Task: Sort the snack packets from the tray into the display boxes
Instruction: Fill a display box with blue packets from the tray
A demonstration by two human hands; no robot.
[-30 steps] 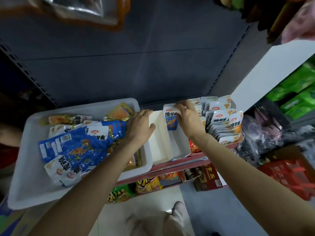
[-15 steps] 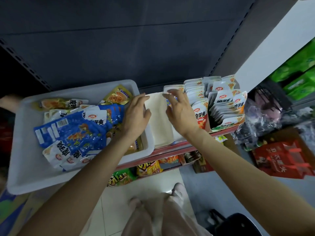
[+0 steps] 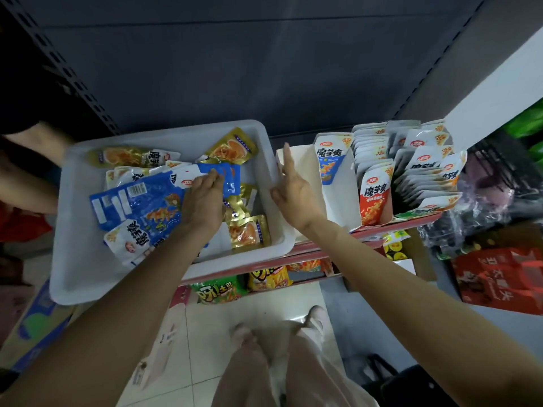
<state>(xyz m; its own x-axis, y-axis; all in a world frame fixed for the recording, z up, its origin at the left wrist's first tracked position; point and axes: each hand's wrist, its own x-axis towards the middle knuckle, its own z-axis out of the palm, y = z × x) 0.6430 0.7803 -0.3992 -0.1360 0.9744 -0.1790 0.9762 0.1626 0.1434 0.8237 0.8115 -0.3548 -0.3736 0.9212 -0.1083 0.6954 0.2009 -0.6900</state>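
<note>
Left hand (image 3: 202, 198): inside the white tray (image 3: 73, 259), palm down on the heap of snack packets, fingertips curled onto the top edge of a blue packet (image 3: 217, 177); whether the packet is actually pinched cannot be told. Right hand (image 3: 293, 189): fingers straight and together, pointing away from the person, thumb spread toward the tray, holding nothing. It lies over the gap between the tray's right rim and the near-empty white display box (image 3: 338, 207); contact with either cannot be told

Containers and contents:
- White tray, left end of the red-edged shelf (image 3: 320, 248): blue packets (image 3: 141, 207) piled at centre-left, some face down with barcodes showing; gold packets (image 3: 246, 233) at the back and at the right wall
- Near-empty display box, just right of the tray: 1 blue packet (image 3: 330, 163) upright against its back wall
- Next display box (image 3: 376, 198) to the right: a full row of upright red packets
- Rightmost display box (image 3: 423, 183): packed rows of upright packets; flavour colour hard to tell apart from a green lower edge

Below the shelf: green and yellow snack bags (image 3: 217, 292) on a lower level. Another person's bare arm (image 3: 32, 142) enters at the left edge, beside the tray
</note>
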